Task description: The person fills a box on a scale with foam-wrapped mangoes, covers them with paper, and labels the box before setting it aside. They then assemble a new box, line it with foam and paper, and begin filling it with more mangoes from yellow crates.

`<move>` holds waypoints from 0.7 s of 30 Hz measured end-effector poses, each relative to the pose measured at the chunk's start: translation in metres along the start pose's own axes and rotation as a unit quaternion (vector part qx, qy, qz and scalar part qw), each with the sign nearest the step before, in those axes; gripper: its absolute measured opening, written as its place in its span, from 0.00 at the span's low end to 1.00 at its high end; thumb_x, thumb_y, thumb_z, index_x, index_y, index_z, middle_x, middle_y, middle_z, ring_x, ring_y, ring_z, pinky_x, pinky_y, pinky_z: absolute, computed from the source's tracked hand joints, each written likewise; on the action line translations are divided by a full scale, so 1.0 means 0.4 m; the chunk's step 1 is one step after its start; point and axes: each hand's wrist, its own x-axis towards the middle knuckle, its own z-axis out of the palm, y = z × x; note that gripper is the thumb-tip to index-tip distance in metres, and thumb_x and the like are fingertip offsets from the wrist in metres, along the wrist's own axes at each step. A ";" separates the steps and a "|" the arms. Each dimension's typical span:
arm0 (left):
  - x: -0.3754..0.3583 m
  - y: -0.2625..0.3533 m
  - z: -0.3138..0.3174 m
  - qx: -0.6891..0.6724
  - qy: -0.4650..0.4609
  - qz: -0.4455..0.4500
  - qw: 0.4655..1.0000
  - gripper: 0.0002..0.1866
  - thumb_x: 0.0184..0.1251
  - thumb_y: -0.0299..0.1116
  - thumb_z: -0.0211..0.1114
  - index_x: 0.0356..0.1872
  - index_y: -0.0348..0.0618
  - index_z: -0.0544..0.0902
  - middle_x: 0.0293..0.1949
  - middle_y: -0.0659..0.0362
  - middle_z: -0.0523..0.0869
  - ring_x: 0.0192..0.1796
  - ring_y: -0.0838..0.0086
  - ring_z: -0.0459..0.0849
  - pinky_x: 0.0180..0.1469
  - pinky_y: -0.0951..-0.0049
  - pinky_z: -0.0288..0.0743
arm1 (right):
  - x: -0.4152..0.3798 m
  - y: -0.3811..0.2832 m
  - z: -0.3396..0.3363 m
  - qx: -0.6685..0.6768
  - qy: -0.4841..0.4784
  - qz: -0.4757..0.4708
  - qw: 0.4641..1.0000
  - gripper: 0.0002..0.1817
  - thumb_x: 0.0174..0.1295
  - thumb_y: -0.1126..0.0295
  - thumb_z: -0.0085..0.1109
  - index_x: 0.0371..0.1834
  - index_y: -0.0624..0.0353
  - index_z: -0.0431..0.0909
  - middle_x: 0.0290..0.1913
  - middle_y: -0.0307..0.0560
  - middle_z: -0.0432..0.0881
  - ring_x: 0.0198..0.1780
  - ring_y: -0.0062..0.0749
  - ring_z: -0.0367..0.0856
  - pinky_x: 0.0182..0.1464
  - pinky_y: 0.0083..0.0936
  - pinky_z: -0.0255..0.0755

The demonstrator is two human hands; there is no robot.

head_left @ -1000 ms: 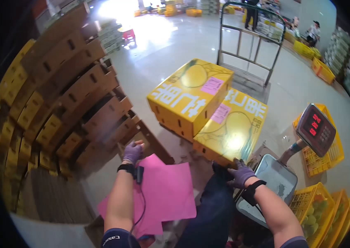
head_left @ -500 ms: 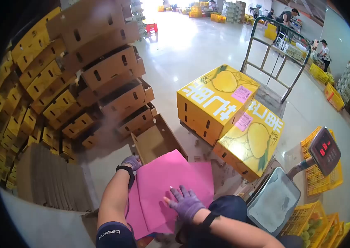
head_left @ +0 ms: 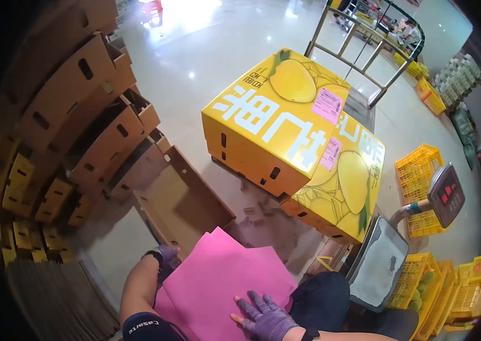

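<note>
A stack of pink paper sheets (head_left: 217, 281) lies just in front of me. My right hand (head_left: 264, 318), in a purple glove, rests flat on the top sheet with fingers spread. My left hand (head_left: 166, 258), also gloved, grips the left edge of the sheets, partly hidden under them. An open brown cardboard tray (head_left: 180, 199) sits on the floor beyond the paper. Two closed yellow mango boxes (head_left: 277, 122) lie stacked on a platform cart further ahead.
Piles of empty brown and yellow carton trays (head_left: 75, 125) fill the left side. A weighing scale (head_left: 379, 267) with a red display (head_left: 446, 194) stands at the right. Yellow crates (head_left: 419, 187), some holding fruit, sit at the right. The cart handle (head_left: 359, 40) rises behind the boxes.
My right hand left the lower yellow box and came down flat on the pink sheets. My view moved closer and lower over the paper.
</note>
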 end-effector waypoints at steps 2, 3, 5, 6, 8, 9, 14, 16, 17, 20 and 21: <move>0.127 -0.032 -0.006 0.314 0.100 0.145 0.933 0.22 0.59 0.44 0.67 0.44 0.33 0.84 0.42 0.43 0.86 0.43 0.60 0.86 0.45 0.63 0.79 | 0.008 -0.001 -0.029 -0.006 -0.001 0.006 1.000 0.31 0.58 0.58 0.55 0.69 0.41 0.66 0.78 0.58 0.47 0.75 0.68 0.49 0.69 0.63 0.53; 0.049 0.009 0.035 0.264 0.116 0.101 0.952 0.21 0.58 0.42 0.66 0.43 0.33 0.84 0.41 0.44 0.87 0.43 0.60 0.86 0.44 0.63 0.79 | 0.007 -0.003 -0.034 0.002 -0.009 0.007 1.000 0.31 0.58 0.57 0.55 0.69 0.40 0.67 0.78 0.58 0.48 0.75 0.68 0.49 0.69 0.63 0.53; -0.184 0.122 0.153 0.155 0.160 0.018 0.975 0.19 0.56 0.39 0.64 0.41 0.32 0.85 0.38 0.45 0.87 0.41 0.61 0.87 0.42 0.63 0.79 | 0.002 -0.009 -0.037 0.013 -0.020 0.006 1.000 0.31 0.58 0.57 0.55 0.69 0.40 0.67 0.78 0.58 0.48 0.75 0.69 0.49 0.69 0.63 0.53; -0.184 0.117 0.150 0.156 0.161 0.019 0.974 0.19 0.56 0.39 0.64 0.41 0.32 0.85 0.38 0.45 0.87 0.41 0.61 0.87 0.42 0.63 0.79 | 0.002 -0.010 -0.038 0.017 -0.012 0.006 1.000 0.31 0.57 0.57 0.55 0.68 0.40 0.67 0.78 0.58 0.49 0.75 0.69 0.49 0.69 0.63 0.53; -0.183 0.121 0.153 0.141 0.180 0.093 0.969 0.06 0.57 0.31 0.63 0.25 0.41 0.82 0.16 0.57 0.80 0.14 0.69 0.76 0.17 0.65 0.69 | 0.007 -0.008 -0.046 0.016 0.002 0.008 1.000 0.31 0.57 0.57 0.56 0.68 0.40 0.68 0.78 0.58 0.50 0.75 0.69 0.49 0.69 0.64 0.53; -0.183 0.124 0.152 0.143 0.180 0.098 0.968 0.06 0.57 0.31 0.63 0.25 0.41 0.82 0.16 0.57 0.80 0.14 0.69 0.76 0.17 0.65 0.69 | 0.006 -0.009 -0.053 0.017 -0.007 0.010 1.000 0.31 0.57 0.57 0.56 0.68 0.40 0.68 0.78 0.58 0.49 0.75 0.69 0.49 0.69 0.64 0.53; -0.137 0.177 0.176 0.213 0.094 0.229 0.945 0.11 0.62 0.35 0.58 0.20 0.46 0.78 0.13 0.59 0.76 0.12 0.70 0.73 0.14 0.67 0.64 | 0.005 -0.004 -0.019 -0.022 0.016 0.004 1.000 0.33 0.53 0.56 0.59 0.67 0.41 0.69 0.77 0.58 0.50 0.74 0.70 0.50 0.69 0.64 0.53; -0.182 0.270 0.266 -0.091 -0.043 0.099 0.990 0.16 0.67 0.39 0.53 0.18 0.50 0.74 0.11 0.60 0.73 0.10 0.70 0.70 0.12 0.68 0.60 | 0.001 -0.010 -0.038 0.004 0.008 0.006 1.000 0.35 0.51 0.55 0.61 0.67 0.40 0.69 0.77 0.58 0.51 0.74 0.69 0.51 0.69 0.63 0.53; -0.238 0.315 0.307 -0.055 -0.027 0.079 0.995 0.15 0.67 0.40 0.53 0.20 0.49 0.74 0.12 0.59 0.74 0.11 0.70 0.71 0.12 0.69 0.62 | -0.004 -0.013 -0.032 0.003 0.003 0.009 1.000 0.35 0.51 0.55 0.61 0.67 0.40 0.69 0.77 0.58 0.51 0.74 0.69 0.51 0.69 0.63 0.53; -0.324 0.385 0.373 -0.093 -0.011 0.083 0.992 0.10 0.67 0.40 0.53 0.28 0.48 0.74 0.14 0.58 0.76 0.14 0.70 0.76 0.14 0.71 0.69 | -0.002 0.001 -0.014 -0.034 0.019 0.008 0.999 0.36 0.49 0.55 0.62 0.67 0.40 0.68 0.77 0.57 0.52 0.74 0.67 0.52 0.69 0.62 0.54; -0.301 0.382 0.345 -0.074 -0.023 0.094 0.993 0.08 0.65 0.39 0.53 0.34 0.47 0.74 0.18 0.56 0.80 0.18 0.67 0.81 0.16 0.69 0.73 | 0.000 0.000 -0.007 -0.017 0.035 0.009 0.999 0.37 0.50 0.55 0.62 0.68 0.39 0.67 0.77 0.57 0.51 0.74 0.67 0.51 0.70 0.61 0.54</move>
